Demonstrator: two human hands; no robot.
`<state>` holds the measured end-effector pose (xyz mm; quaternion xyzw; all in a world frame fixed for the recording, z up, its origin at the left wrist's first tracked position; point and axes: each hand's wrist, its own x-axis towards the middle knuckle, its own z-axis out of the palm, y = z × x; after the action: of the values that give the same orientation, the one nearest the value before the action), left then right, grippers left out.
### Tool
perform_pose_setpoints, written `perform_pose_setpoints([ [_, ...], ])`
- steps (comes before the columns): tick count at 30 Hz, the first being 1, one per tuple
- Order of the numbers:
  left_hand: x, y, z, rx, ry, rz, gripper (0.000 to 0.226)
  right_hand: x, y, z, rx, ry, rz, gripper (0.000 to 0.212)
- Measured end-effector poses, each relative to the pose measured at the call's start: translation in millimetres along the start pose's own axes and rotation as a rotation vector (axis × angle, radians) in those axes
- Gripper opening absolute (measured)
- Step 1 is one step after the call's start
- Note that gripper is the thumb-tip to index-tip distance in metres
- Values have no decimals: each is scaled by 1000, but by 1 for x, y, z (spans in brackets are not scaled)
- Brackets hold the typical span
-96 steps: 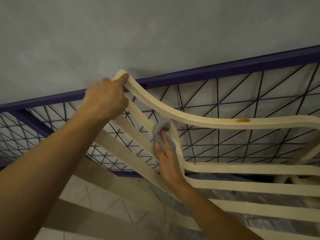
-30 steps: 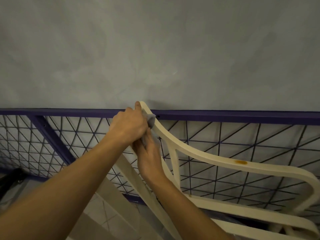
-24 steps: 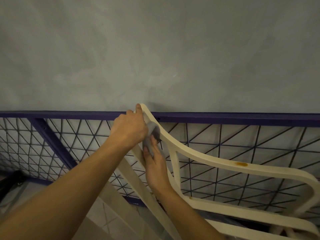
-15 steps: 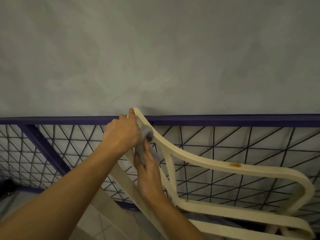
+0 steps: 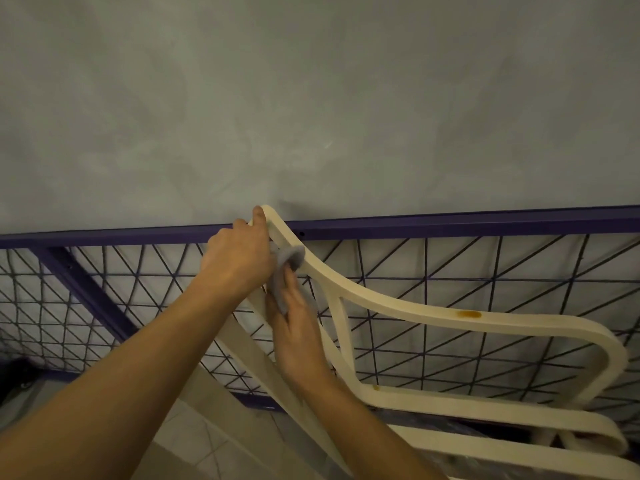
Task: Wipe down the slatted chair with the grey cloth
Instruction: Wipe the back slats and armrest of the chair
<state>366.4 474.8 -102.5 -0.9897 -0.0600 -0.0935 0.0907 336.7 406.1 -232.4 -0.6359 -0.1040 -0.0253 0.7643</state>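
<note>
Right hand (image 5: 298, 334) has slid the grey cloth (image 5: 290, 259) up the slatted chair (image 5: 415, 315) to its top corner, flat fingers pressing it; left hand (image 5: 239, 261) grips that corner. Cream, orange-stained rails run down-right before a purple grid (image 5: 450, 226).

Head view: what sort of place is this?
Likely an indoor storage or utility corner, though that is hard to confirm: a purple metal mesh frame stands in front of a bare grey wall, with a tiled floor below and the cream slatted chair nearest.
</note>
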Motion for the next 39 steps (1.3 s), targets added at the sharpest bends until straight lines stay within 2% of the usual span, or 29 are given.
perform_pose_setpoints([
  [3,3,-4,3,4,21,-5,71,-24,30,-20,-114,-35,34,52],
  [8,2,-2,5,-25,32,-6,71,-39,68,-62,-242,-56,197,33],
  [10,2,-2,6,-31,48,4,70,-25,53,-68,-299,-61,268,32],
  [12,2,-3,6,-36,49,13,70,-6,21,-67,-205,-28,300,34],
  [14,2,-4,6,-40,44,12,71,10,-18,-63,-97,12,254,34],
  [17,3,-4,5,-43,37,13,71,28,-77,-56,2,99,53,17],
  [20,3,-3,5,-54,41,12,69,44,-114,-47,-55,111,-225,29],
  [22,3,-4,5,-52,37,11,69,54,-116,-36,-187,53,-318,40],
  [25,5,-5,6,-64,38,21,64,69,-85,-19,-396,-108,-286,45],
  [28,5,-5,5,-77,37,28,65,72,-39,-14,-454,-224,-219,54],
  [33,5,-7,6,-79,57,60,64,70,-12,-20,-397,-187,-251,59],
  [39,6,-5,7,-47,53,33,68,57,8,-44,-613,-231,-278,60],
])
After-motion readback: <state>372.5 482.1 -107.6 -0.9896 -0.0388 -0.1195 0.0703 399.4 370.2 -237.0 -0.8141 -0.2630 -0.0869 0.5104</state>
